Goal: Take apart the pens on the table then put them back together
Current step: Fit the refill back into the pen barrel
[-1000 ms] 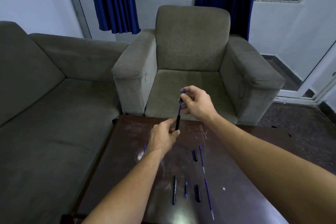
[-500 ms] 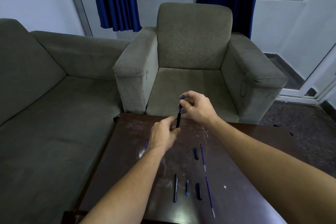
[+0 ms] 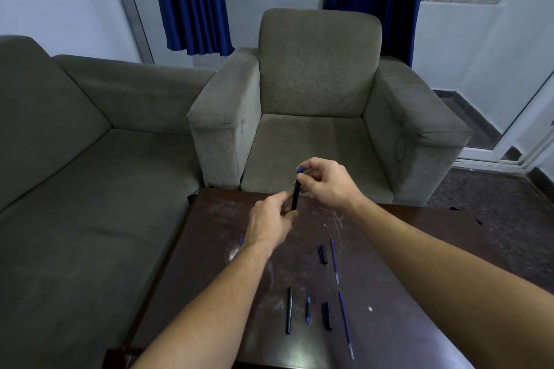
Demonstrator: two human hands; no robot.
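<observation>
Pen point(image 3: 295, 198) held near upright, in air above far side of table point(image 3: 419, 249). Left hand point(image 3: 269, 225) pinches its black lower end; right hand point(image 3: 323, 186) pinches blue end piece point(image 3: 300, 170) at top. Going on or coming off: cannot tell.

Risks, as judged:
- end piece small, fingertip hold only; a slip drops it toward armchair point(image 3: 314, 144) or floor gap
- skewed twist may jam the joint
- loose barrel point(image 3: 289, 310), tip point(image 3: 308, 305), caps point(image 3: 323, 254), refills point(image 3: 345, 323) lie on table below arms; low sweep could roll them off
</observation>
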